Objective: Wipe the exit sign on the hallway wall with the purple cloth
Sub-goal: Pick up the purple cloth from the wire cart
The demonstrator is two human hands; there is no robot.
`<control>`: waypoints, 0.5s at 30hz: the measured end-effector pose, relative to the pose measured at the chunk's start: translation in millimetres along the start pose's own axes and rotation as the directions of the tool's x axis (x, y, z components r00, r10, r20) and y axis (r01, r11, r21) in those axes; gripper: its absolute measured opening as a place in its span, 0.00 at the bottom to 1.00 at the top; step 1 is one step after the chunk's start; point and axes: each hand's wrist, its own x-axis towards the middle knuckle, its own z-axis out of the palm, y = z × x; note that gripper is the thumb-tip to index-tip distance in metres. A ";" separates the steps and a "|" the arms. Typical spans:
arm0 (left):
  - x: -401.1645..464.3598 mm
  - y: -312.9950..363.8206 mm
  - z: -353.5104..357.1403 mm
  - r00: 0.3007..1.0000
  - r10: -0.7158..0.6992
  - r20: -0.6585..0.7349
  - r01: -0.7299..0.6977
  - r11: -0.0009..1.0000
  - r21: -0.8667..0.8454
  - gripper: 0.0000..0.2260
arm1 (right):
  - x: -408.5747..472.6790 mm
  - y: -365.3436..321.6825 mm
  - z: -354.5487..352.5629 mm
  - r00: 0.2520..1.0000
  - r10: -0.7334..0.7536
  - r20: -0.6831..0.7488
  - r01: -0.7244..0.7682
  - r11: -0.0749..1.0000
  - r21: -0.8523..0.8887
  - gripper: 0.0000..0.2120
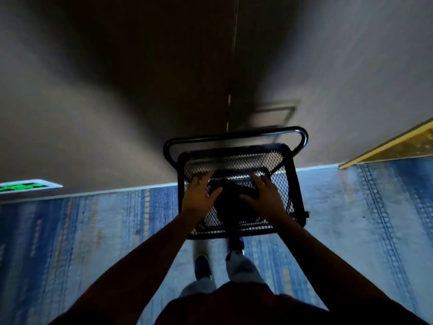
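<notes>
Where the blue carpet [93, 231] meets the wall, both hands reach into a black mesh cart [236, 184]. The left hand [199, 195] is spread open; the right hand [264, 195] has loosely curled fingers. Between them lies a dark bundle [230, 200], too dim to identify. The exit sign [28, 186] glows green, low on the wall, far left.

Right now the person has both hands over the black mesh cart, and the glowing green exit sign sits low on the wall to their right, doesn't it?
Not quite. The head view shows the green exit sign low on the wall to the person's left, not right. The rest holds: the left hand and the right hand are both over the black mesh cart.
</notes>
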 end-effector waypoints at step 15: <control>31.1 6.2 46.5 0.900 -0.370 0.231 0.410 0.898 -0.160 0.31 | 12.0 30.9 15.3 0.977 0.149 0.152 -0.134 0.985 -0.106 0.41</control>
